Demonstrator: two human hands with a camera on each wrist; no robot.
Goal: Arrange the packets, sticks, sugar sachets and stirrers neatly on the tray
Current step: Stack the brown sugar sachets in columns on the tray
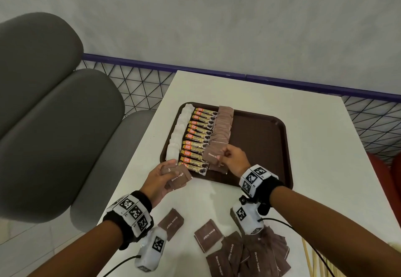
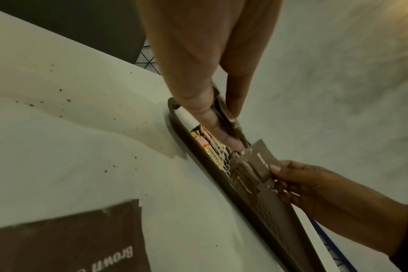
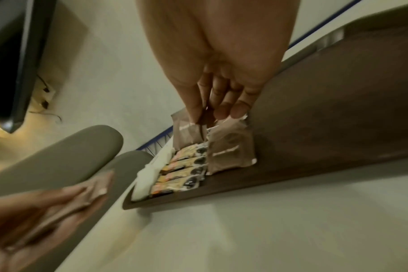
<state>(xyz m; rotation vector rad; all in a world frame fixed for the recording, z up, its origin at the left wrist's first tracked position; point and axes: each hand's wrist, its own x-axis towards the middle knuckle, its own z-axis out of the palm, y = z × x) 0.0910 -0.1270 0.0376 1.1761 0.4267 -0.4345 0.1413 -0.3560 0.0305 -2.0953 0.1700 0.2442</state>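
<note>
A dark brown tray (image 1: pixel 260 137) lies on the white table. On its left side stand a column of white packets (image 1: pixel 178 133), a column of yellow coffee sticks (image 1: pixel 198 137) and a column of brown sugar sachets (image 1: pixel 223 124). My right hand (image 1: pixel 233 159) pinches one brown sugar sachet (image 1: pixel 211 154) above the near end of that column; the same sachet (image 3: pixel 186 132) shows in the right wrist view. My left hand (image 1: pixel 160 181) holds a small stack of brown sachets (image 1: pixel 178 178) just left of the tray's near corner.
More brown sugar sachets (image 1: pixel 247 255) lie loose on the table near me. Pale wooden stirrers (image 1: pixel 310 261) lie at the lower right. A grey cushioned seat (image 1: pixel 54 113) stands to the left, a wire fence with a blue rail (image 1: pixel 303 83) behind the table.
</note>
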